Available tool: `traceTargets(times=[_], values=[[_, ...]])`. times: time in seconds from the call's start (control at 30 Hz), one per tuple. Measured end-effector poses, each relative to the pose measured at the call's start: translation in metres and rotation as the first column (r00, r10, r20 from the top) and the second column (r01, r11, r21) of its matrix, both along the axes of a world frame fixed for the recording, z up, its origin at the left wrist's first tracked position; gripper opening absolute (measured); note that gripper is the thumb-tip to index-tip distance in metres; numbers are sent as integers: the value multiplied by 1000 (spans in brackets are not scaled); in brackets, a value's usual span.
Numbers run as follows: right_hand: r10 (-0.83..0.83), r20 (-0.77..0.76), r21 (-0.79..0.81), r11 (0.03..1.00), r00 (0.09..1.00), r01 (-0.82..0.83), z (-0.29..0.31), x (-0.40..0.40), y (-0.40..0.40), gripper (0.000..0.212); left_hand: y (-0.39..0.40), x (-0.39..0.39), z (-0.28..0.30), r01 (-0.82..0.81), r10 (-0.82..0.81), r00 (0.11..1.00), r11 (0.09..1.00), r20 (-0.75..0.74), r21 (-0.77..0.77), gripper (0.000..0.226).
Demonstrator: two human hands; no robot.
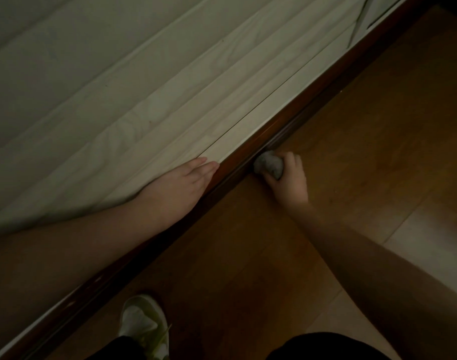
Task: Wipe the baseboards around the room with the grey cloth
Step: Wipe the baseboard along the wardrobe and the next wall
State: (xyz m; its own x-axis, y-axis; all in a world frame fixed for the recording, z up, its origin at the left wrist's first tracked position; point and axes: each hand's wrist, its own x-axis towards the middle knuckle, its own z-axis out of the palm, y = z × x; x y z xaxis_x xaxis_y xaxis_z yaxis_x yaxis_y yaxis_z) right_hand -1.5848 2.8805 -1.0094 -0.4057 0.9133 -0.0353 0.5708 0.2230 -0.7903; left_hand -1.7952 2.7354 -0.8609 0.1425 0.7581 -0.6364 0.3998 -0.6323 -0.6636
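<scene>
A dark brown wooden baseboard (313, 98) runs diagonally from lower left to upper right, between a pale wall and the wood floor. My right hand (289, 178) grips the bunched grey cloth (269, 166) and holds it against the foot of the baseboard. My left hand (188, 178) lies flat with straight fingers on the pale wall surface just above the baseboard's top edge, a short way left of the cloth.
The pale wall (118, 87) fills the upper left. The brown wood floor (352, 152) spreads to the right, with a lighter patch (430, 237) at the right edge. My foot in a white shoe (144, 323) stands near the baseboard at the bottom.
</scene>
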Motion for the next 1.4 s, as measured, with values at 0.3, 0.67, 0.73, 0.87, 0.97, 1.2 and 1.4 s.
traceTargets(times=[0.3,0.67,0.73,0.87,0.97,1.2,1.4], values=[[262,-95,-23,964,960,-266,17,-39,-89,49,-3,-4,-3,14,-14,1000,1000,20,10,76],[8,38,21,1000,999,-9,42,1,75,44,-7,-11,-7,30,-30,998,1000,53,8,81],[-90,63,6,996,994,90,49,9,110,46,-7,-11,-8,37,-38,998,999,45,12,80],[-173,124,-34,983,977,178,60,16,159,45,-4,-11,-10,14,-16,997,1000,77,18,83],[-211,114,-15,977,971,215,61,15,154,44,-2,-12,-10,-6,6,996,1000,88,-7,92],[-65,-114,-53,997,991,59,45,1,24,44,1,-8,-8,-4,5,997,1000,82,-15,92],[318,-122,-101,939,940,-330,18,-25,-117,48,2,-6,-5,1,-1,999,1000,36,-7,76]])
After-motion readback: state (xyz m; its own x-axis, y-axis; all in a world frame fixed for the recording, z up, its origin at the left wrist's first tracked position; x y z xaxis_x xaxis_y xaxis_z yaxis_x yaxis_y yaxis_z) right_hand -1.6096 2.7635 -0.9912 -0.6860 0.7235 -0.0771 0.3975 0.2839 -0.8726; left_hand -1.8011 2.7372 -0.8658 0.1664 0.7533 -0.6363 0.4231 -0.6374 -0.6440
